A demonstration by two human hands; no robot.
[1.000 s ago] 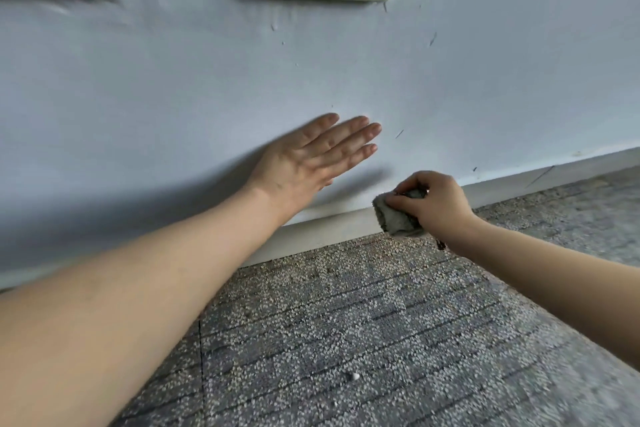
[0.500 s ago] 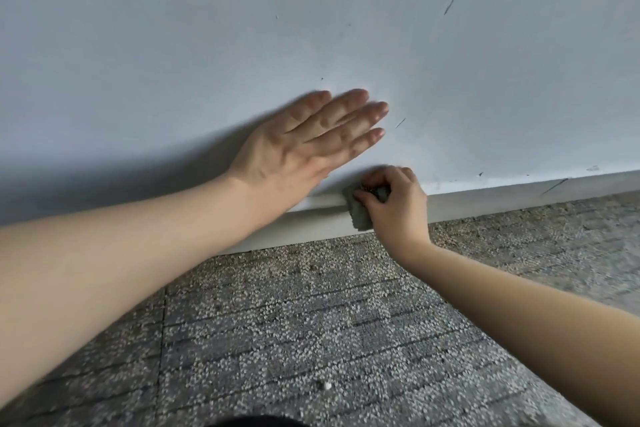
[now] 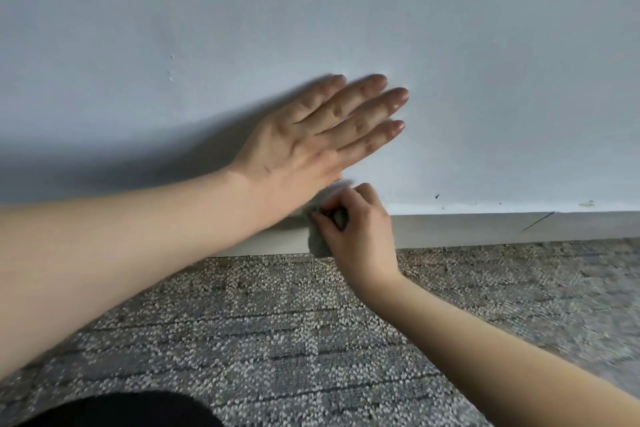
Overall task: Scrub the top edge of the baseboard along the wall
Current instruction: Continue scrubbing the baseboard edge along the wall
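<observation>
meanwhile right hand [image 3: 360,232] pinches crumpled grey cloth [image 3: 318,243] on smooth baseboard [image 3: 485,229].

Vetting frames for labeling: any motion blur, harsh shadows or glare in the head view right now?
Head view: the cloth smears at its top into the wall, which is motion blur; the right hand gripping it looks slightly soft; the left hand, flat on the wall, is sharp and casts a broad soft shadow leftward; the carpet blurs toward the right edge; no glare seen.
</observation>
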